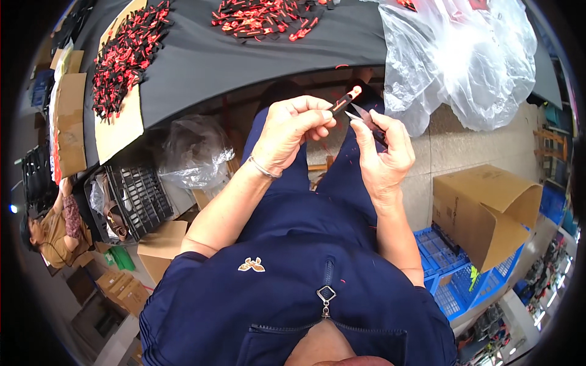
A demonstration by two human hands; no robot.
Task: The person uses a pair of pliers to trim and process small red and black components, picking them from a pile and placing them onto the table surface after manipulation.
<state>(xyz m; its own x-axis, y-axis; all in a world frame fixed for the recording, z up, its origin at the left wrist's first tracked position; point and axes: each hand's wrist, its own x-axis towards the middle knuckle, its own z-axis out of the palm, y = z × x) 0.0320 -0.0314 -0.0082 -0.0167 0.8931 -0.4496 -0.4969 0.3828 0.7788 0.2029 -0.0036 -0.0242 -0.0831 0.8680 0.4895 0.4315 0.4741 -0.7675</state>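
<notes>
Head view: left hand (287, 131) pinches a small black-and-red part (345, 100) steady, so right hand (381, 155), grasping thread snips (366, 119), reaches its tip.

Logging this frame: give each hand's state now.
Left hand: shut on a small black-and-red piece.
Right hand: shut on small snips.

Both arms are bent and lifted up in front of the body. The left hand (287, 131) is curled, with fingertips pinched together. The right hand (381, 149) is closed too, held just beside it.
</notes>
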